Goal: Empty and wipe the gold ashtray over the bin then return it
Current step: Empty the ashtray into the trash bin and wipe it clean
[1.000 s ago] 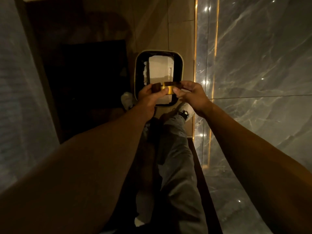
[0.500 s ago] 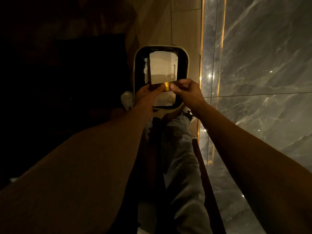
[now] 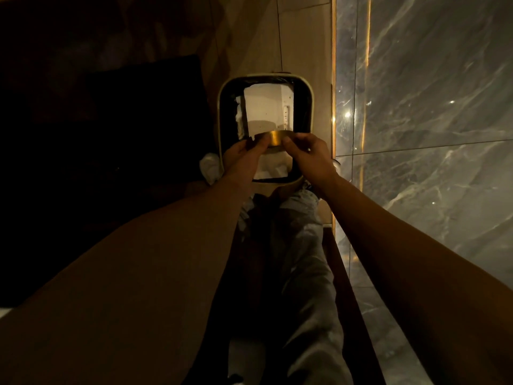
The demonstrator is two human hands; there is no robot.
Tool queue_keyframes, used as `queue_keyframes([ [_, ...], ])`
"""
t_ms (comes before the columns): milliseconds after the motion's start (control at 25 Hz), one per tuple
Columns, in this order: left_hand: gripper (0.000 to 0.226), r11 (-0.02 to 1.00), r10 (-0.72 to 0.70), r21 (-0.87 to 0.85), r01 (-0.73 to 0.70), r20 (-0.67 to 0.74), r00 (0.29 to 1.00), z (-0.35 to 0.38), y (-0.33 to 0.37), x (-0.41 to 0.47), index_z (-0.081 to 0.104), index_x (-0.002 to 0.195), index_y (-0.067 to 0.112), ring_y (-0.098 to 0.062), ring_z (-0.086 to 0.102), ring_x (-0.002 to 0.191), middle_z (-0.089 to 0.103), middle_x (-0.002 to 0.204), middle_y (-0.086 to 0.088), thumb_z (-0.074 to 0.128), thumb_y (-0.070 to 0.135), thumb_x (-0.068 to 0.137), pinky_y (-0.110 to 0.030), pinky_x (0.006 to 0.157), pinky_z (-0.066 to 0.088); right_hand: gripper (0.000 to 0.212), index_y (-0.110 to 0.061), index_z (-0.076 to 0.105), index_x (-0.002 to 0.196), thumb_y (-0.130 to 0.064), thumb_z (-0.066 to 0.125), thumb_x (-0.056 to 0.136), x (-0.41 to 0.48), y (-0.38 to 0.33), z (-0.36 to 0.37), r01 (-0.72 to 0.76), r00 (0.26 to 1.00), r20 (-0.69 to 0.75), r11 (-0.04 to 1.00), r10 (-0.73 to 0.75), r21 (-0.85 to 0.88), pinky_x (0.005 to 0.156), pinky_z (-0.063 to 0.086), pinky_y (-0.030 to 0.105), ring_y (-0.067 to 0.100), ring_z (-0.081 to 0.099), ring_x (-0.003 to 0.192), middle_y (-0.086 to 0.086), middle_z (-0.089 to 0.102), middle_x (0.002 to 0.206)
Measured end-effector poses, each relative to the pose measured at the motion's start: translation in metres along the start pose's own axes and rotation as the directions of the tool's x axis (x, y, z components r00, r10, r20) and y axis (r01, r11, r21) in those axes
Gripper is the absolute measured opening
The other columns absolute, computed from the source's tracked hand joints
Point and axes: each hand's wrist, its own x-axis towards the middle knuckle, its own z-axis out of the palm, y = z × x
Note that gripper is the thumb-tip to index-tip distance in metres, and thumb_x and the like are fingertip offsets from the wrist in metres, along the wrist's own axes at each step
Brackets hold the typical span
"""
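over bin: gold ashtray pinched between left hand and right hand fingers.

Over the last second my view has slid forward, so the bin now sits more centred, showing more of the white paper inside it. My left hand and right hand have closed in, covering more of the gold ashtray.

Both forearms are bare; no sleeves are seen. Grey, creased trousers are worn. A light shoe is partly seen.
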Motion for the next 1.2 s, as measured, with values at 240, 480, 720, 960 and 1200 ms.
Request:
queue_keyframes([
  [240,0.056,0.999,-0.024,0.027,0.027,-0.113,0.993,-0.003,0.000,0.012,0.059,0.123,0.013,-0.022,0.060,0.115,0.062,0.127,-0.009,0.077,0.042,0.079,-0.029,0.094,0.050,0.039,-0.006,0.053,0.131,-0.024,0.055,0.096,0.010,0.004,0.008,-0.014,1.000,0.023,1.000,0.014,-0.016,0.093,0.050,0.026,0.018,0.059,0.113,0.009,0.062,0.126],
  [480,0.029,0.985,0.044,0.169,-0.020,-0.142,0.989,0.000,-0.001,0.020,0.065,0.094,0.019,-0.020,0.063,0.098,0.066,0.099,-0.004,0.058,0.047,0.092,-0.036,0.095,0.053,0.034,-0.007,0.049,0.127,-0.012,0.055,0.094,0.013,0.010,0.014,-0.005,1.000,-0.013,1.000,0.005,-0.020,0.082,0.050,0.023,0.019,0.059,0.109,0.013,0.060,0.127],
  [720,0.041,0.950,0.090,0.307,-0.056,-0.099,0.991,0.006,-0.007,0.017,0.061,0.130,0.012,-0.027,0.056,0.123,0.063,0.130,-0.012,0.048,0.036,0.100,-0.031,0.102,0.044,0.038,-0.008,0.049,0.133,-0.007,0.050,0.095,0.014,0.010,0.008,-0.006,1.000,0.030,1.000,0.007,-0.029,0.096,0.047,0.029,0.019,0.058,0.115,0.010,0.060,0.127],
  [960,0.050,0.877,0.256,0.432,-0.212,-0.045,0.966,0.008,-0.013,0.019,0.048,0.140,0.024,-0.029,0.053,0.125,0.055,0.137,-0.013,0.059,0.023,0.091,-0.046,0.107,0.046,0.034,-0.010,0.058,0.126,-0.006,0.053,0.093,0.016,0.006,0.004,0.043,0.999,0.007,0.999,-0.043,-0.022,0.084,0.047,0.012,0.008,0.059,0.101,0.004,0.063,0.118],
  [1200,0.110,0.678,0.343,0.642,-0.359,0.156,0.926,0.003,-0.013,0.012,0.023,0.153,0.018,-0.032,0.040,0.136,0.032,0.148,-0.017,0.087,0.021,0.065,-0.043,0.109,0.041,0.032,-0.014,0.063,0.122,-0.009,0.051,0.093,0.020,0.006,0.004,0.022,1.000,-0.021,0.999,-0.023,-0.028,0.099,0.048,0.034,0.020,0.060,0.112,0.009,0.067,0.119],
])
